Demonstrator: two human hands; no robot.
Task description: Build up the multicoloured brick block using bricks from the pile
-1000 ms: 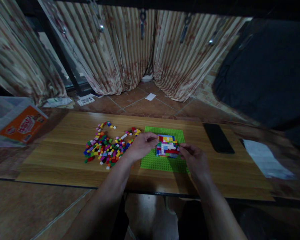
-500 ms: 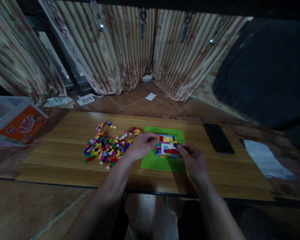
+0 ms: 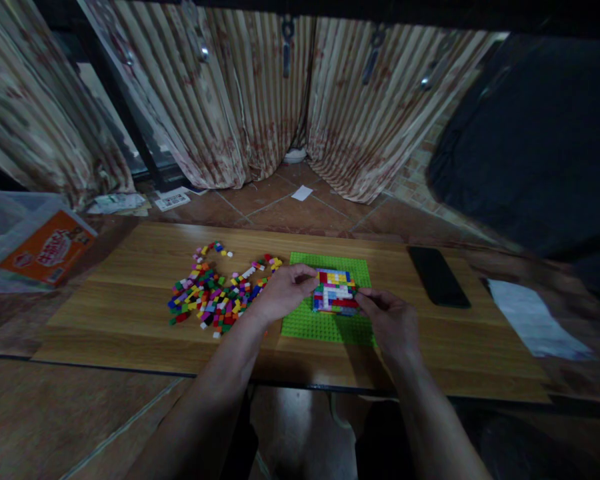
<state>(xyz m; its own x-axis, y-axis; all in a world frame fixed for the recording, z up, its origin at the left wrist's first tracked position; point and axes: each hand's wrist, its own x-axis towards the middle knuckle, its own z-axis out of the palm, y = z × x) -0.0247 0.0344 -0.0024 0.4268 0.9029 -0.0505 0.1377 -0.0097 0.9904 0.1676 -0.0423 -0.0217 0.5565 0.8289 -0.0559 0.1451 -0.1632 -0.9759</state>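
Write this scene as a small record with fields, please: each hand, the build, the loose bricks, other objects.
left hand: fingertips at the build's left side; grip unclear
right hand: fingertips at its right side; grip unclear
build: multicoloured toy-brick build on green studded baseplate
loose bricks: mixed-colour pile, left of baseplate
other objects: black smartphone, white paper, both right of baseplate

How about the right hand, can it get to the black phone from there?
Probably yes: the black phone lies farther out and to the right of the right hand, with only table showing between them. That hand's fingertips are at the bricks, though.
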